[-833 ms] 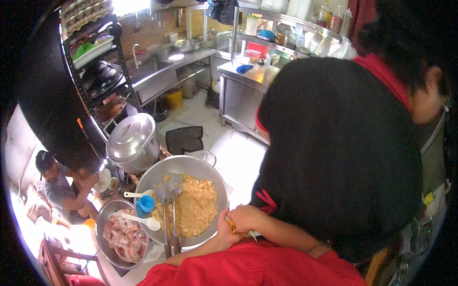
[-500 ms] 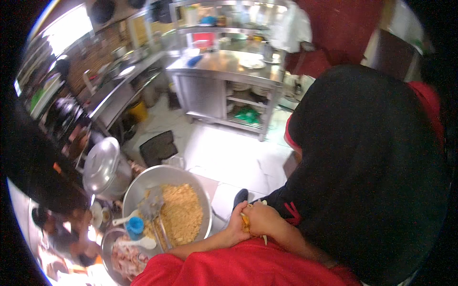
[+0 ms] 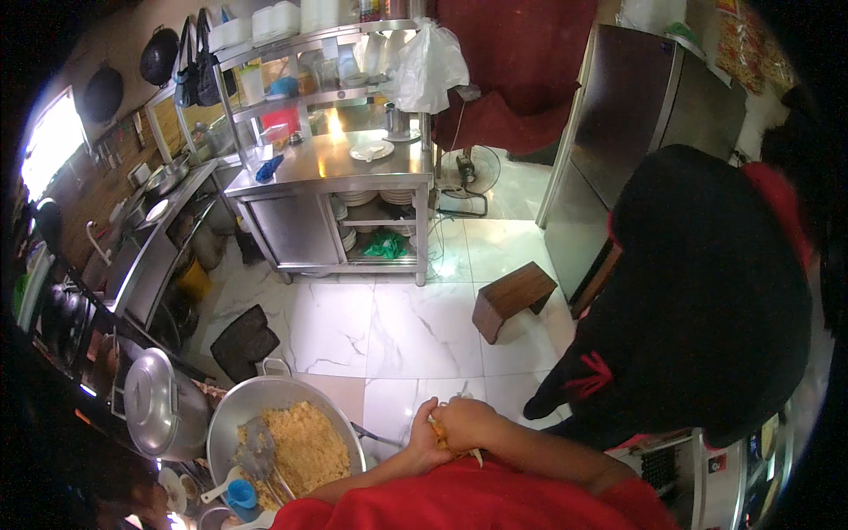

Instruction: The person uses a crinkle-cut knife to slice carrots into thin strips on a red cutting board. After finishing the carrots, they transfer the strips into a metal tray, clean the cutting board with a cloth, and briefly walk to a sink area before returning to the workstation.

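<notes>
In front of my red shirt, my left hand (image 3: 424,436) and my right hand (image 3: 468,424) are pressed together. Their fingers close around a small orange and white bundle (image 3: 439,433), with pale bits sticking out above and below. Most of it is covered, so its kind cannot be made out. To the left of my hands stands a wide metal basin (image 3: 344,415) of crumbly yellow-orange food (image 3: 307,446). Metal tongs (image 3: 281,484) lean in that food. A blue cup (image 3: 240,494) and a white-handled spoon (image 3: 219,486) are at the basin's near left edge.
A person in black (image 3: 707,309) stands close on my right. A lidded pot (image 3: 159,397) is left of the basin. Ahead are a steel counter (image 3: 300,168), a brown stool (image 3: 512,300), a black chair-like object (image 3: 243,343), a fan (image 3: 471,170) and a refrigerator (image 3: 618,106).
The view has tilted up and swung right, bringing the refrigerator and stool into sight. The person in black has shifted to the right. My hands stay together around the bundle.
</notes>
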Demonstrator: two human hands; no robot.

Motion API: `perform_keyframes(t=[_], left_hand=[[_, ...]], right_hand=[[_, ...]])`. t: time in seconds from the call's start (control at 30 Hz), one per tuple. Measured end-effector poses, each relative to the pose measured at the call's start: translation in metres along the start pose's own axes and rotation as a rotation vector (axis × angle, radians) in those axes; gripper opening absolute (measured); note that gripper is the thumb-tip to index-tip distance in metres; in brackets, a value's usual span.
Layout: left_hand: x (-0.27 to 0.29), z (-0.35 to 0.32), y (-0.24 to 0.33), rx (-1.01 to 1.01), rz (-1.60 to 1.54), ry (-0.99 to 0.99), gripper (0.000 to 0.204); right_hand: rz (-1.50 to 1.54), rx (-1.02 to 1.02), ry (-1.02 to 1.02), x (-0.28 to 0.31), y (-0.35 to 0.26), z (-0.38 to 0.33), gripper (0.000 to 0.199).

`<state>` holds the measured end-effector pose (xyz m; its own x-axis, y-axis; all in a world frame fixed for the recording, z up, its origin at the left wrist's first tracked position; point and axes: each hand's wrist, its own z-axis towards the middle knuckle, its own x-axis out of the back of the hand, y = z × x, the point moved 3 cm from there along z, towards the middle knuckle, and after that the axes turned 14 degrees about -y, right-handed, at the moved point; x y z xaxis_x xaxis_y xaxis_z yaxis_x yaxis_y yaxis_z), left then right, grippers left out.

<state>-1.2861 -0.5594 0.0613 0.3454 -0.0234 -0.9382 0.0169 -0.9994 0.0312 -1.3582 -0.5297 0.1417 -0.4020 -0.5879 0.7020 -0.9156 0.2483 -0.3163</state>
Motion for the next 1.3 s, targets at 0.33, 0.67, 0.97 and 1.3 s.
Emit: perform_keyframes(t=[0.33,0.67,0.97,1.3], left_hand=[[0.008,-0.006,0.09,-0.319,-0.045,0.076,0.058],[0.003,0.06,0.23,-0.651,-0.123,0.247,0.053],[0.016,0.078,0.341,-0.865,-0.312,0.266,0.055],[0.039,0.032,0.582,-0.995,-0.229,0.287,0.062]], right_hand=[[-0.28,0.237,-0.277,0.071,-0.039,0.094,0.037],[-0.447,0.578,-0.348,0.174,-0.007,0.247,0.032],[-0.523,0.926,-0.383,0.241,-0.034,0.369,0.025],[-0.658,0.851,-0.411,0.346,-0.152,0.558,0.027]])
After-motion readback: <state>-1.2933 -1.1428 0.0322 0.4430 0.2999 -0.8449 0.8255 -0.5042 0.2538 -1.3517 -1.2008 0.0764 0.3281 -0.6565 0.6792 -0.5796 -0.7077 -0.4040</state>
